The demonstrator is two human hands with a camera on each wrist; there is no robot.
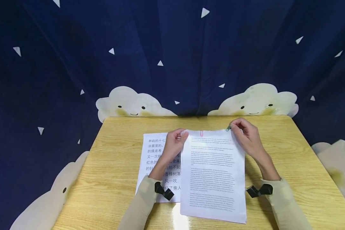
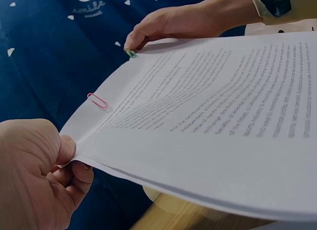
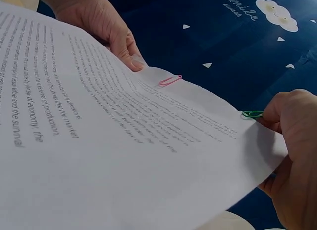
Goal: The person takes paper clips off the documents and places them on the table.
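A sheaf of printed sheets (image 1: 212, 179) is held up in front of me, covering part of another page. My left hand (image 1: 174, 143) pinches its top left corner between thumb and fingers, also plain in the left wrist view. A pink paper clip (image 3: 171, 80) sits on the top edge, nearer the middle. Close to the top right corner, my right hand (image 1: 247, 135) pinches a green paper clip (image 3: 252, 114) at the paper's edge. That clip's outer end is hidden by the fingers. How far it reaches over the sheets I cannot tell.
A page with large Chinese print (image 1: 153, 159) lies on the wooden table (image 1: 112, 169), partly under the left forearm and the sheaf. Behind the table hangs a dark blue curtain (image 1: 184, 80) with white triangles and smiling clouds.
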